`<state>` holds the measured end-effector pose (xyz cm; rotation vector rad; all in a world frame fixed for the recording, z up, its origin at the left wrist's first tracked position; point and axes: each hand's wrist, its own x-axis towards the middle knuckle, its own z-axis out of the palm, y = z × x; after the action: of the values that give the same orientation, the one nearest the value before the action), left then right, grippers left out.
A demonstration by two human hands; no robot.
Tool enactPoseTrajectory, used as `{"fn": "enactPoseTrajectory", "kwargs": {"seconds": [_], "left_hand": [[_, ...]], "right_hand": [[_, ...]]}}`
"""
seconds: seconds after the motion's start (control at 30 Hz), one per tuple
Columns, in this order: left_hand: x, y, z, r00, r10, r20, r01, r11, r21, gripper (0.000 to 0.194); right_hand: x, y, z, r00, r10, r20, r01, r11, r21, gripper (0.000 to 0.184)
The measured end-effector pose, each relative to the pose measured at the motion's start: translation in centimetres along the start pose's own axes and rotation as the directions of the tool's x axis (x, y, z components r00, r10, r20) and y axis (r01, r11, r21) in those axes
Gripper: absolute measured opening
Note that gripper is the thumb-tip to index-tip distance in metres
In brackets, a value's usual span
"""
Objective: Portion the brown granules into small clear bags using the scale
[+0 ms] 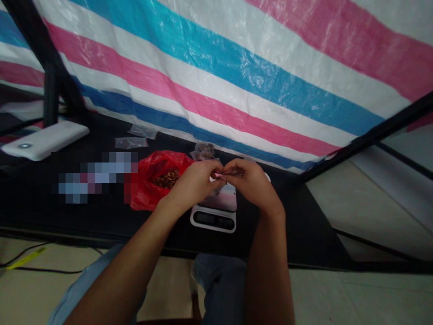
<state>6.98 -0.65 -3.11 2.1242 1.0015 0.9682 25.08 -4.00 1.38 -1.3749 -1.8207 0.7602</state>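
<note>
Both of my hands meet above a white kitchen scale (214, 221) with a dark display. My left hand (199, 178) and my right hand (248, 180) pinch the top edge of a small clear plastic bag (215, 192), whose rim looks pinkish between the fingertips. The bag hangs over the scale's shiny plate; my fingers hide most of it, and its contents are hard to make out. Left of my left hand, a red plastic bag (144, 198) stands open with many small brown pieces (165, 179) like beans or nuts inside.
Behind my hands lie filled clear bags (204, 151) with brown contents. Flat clear bags (131, 142) lie farther left on the black table (104, 216). A white device (45, 140) is at far left, near black frame bars. Striped sheeting (216, 85) hangs behind.
</note>
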Motion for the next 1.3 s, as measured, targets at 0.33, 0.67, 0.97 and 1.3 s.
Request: {"fn": "enactPoseTrajectory", "kwargs": {"seconds": [0.33, 0.67, 0.97, 1.3], "left_hand": [[0.1, 0.4, 0.1, 0.999, 0.005, -0.054, -0.018, 0.97, -0.241, 0.011], [0.3, -0.5, -0.3, 0.998, 0.055, -0.015, -0.056, 0.997, -0.056, 0.017], [0.0, -1.0, -0.7, 0.994, 0.085, 0.065, -0.089, 0.994, 0.065, 0.023], [-0.1, -0.9, -0.6, 0.994, 0.002, 0.111, -0.014, 0.994, 0.104, 0.019]], "right_hand": [[0.4, 1.0, 0.0, 0.996, 0.078, -0.041, -0.069, 0.979, 0.193, 0.02], [-0.5, 1.8, -1.1, 0.99, 0.103, 0.1, -0.118, 0.981, 0.157, 0.014], [-0.6, 1.6, -1.1, 0.997, 0.037, 0.067, -0.021, 0.973, -0.231, 0.01], [-0.5, 1.3, -0.6, 0.997, 0.049, 0.065, -0.025, 0.942, -0.334, 0.008]]}}
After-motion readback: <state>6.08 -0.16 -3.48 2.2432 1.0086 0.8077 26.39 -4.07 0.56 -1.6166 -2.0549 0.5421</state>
